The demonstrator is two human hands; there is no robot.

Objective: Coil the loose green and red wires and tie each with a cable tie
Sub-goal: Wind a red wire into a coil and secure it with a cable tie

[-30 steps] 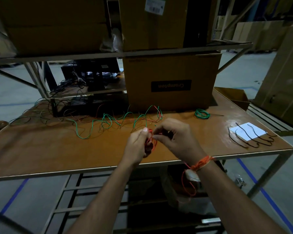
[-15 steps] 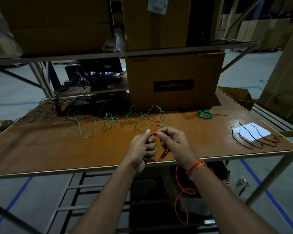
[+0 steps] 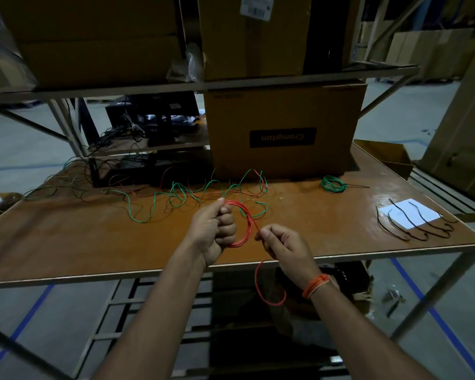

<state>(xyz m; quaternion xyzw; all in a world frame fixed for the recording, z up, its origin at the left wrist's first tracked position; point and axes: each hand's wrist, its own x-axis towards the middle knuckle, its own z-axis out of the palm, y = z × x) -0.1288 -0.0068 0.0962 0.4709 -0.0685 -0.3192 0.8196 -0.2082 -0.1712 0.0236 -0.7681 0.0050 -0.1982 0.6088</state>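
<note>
My left hand [image 3: 214,231] grips a partly wound red wire coil [image 3: 244,223] above the front of the wooden table [image 3: 93,242]. My right hand [image 3: 283,245] pinches the same red wire just right of the coil. The free red tail [image 3: 266,292] loops down below the table edge. Loose green wire [image 3: 176,196] tangled with thin red wire lies behind my hands. A finished green coil [image 3: 333,184] sits at the back right. Several black cable ties [image 3: 412,223] lie on and around a white paper [image 3: 412,212] at the right.
A large cardboard box [image 3: 283,133] labelled Crompton stands at the back of the table under a metal shelf [image 3: 203,85] holding more boxes. Dark equipment and cables [image 3: 148,165] occupy the back left. An open carton [image 3: 387,157] sits off the right rear corner.
My hands have moved apart. The right hand drew the red wire down and right, widening the loop that the left hand holds, and the hanging tail has grown shorter.
</note>
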